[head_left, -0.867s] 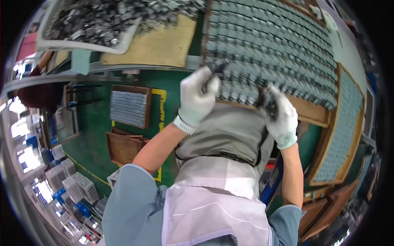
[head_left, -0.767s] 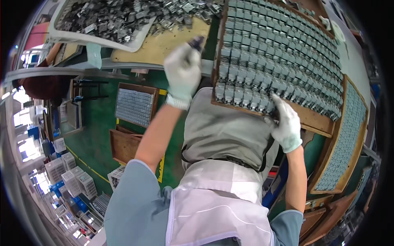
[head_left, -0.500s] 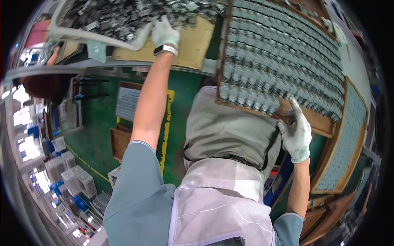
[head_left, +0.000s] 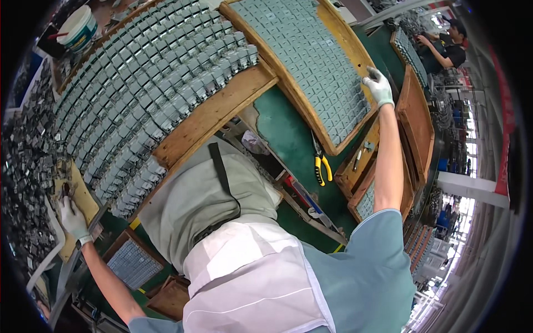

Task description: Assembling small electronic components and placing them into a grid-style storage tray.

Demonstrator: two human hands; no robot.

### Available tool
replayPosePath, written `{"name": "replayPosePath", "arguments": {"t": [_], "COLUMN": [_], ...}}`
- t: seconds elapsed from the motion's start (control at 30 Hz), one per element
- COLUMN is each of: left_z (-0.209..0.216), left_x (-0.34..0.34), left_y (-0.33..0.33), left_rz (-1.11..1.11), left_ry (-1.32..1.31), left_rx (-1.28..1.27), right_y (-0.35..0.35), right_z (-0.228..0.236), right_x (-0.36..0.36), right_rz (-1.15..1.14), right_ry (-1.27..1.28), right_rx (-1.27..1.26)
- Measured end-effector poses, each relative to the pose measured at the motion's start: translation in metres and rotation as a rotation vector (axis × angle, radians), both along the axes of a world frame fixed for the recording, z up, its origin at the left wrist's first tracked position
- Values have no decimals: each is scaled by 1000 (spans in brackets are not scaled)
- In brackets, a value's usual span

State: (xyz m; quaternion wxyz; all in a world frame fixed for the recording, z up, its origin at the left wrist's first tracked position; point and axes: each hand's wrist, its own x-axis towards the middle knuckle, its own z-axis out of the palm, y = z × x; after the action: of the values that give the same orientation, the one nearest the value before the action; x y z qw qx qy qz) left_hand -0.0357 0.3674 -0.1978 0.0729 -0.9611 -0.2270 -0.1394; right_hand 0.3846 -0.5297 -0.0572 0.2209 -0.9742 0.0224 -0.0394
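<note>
My left hand point(head_left: 73, 217), in a white glove, is at the far left beside a heap of small metal parts point(head_left: 28, 166). Its fingertips close on a small dark part point(head_left: 66, 190) above a yellowish board point(head_left: 84, 202). On the other side, my right hand point(head_left: 379, 87), also gloved, reaches over the edge of a wooden tray point(head_left: 300, 111) with rows of grey square pieces. Thumb and forefinger are apart there, and I see nothing between them. A larger tray of upright grey metal parts point(head_left: 150, 83) lies between my hands, with a bare wooden strip point(head_left: 211, 111) along its near side.
Yellow-handled pliers point(head_left: 322, 169) hang near the right tray. Wooden trays point(head_left: 413, 122) stand beyond my right arm. A white bucket point(head_left: 76, 28) is at the upper left. Another person point(head_left: 447, 50) works at the upper right. More trays point(head_left: 133, 263) are low on the left.
The view has swung to the right. My right hand has gone from the large tray's near edge out to the tray on the right. My left hand stays by the heap of parts.
</note>
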Motion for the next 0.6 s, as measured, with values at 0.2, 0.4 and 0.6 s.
{"name": "replayPosePath", "arguments": {"t": [0.2, 0.4, 0.6], "left_z": [33, 18, 28], "left_x": [42, 60, 58], "left_y": [-63, -106, -88], "left_rz": [-157, 142, 80], "left_ry": [-59, -320, -321], "left_rx": [-183, -425, -600], "right_y": [-94, -163, -167], "right_z": [-51, -77, -9], "right_x": [53, 101, 71], "right_rz": [-179, -117, -165], "right_ry": [511, 471, 157], "right_rx": [371, 573, 441]}}
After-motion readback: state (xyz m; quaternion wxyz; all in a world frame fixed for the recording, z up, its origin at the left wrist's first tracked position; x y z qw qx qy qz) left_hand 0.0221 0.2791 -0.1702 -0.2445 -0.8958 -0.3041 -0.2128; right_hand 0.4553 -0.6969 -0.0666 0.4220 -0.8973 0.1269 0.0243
